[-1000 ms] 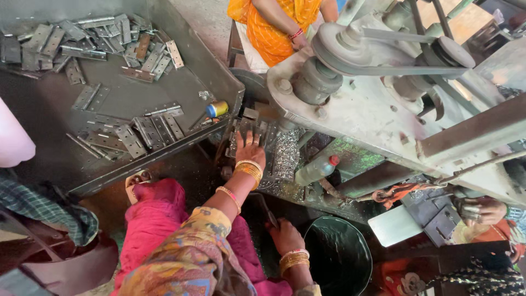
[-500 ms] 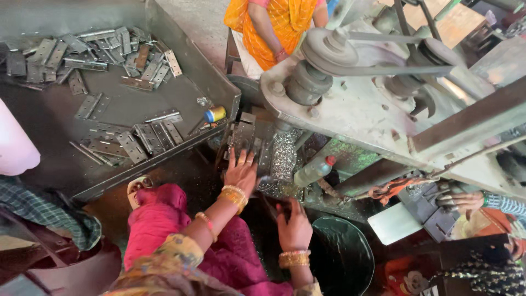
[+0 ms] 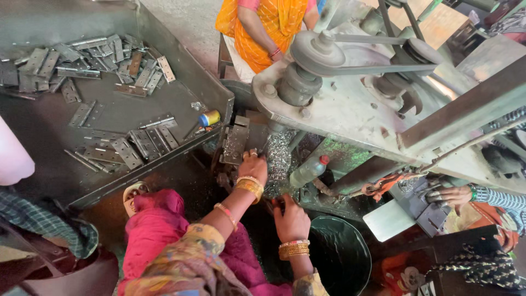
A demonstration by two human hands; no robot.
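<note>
My left hand, with gold bangles at the wrist, reaches to the drill machine's work spot. Its fingers curl onto a small metal hinge piece beside a stack of grey hinges. A heap of shiny metal shavings lies just right of it. My right hand sits lower, back up, over a dark part under the machine. Its fingers bend away from me, and I cannot make out what they touch. A pink cloth covers my lap.
A big grey metal tray at left holds several loose hinges and a small yellow-blue cylinder. A red-capped plastic bottle and a dark bucket stand near. A pulley overhangs. A person in orange sits opposite; another person's hand works at right.
My left hand has moved up from the shavings to the hinge stack and its spread fingers have curled in. My right hand has come forward under the machine.
</note>
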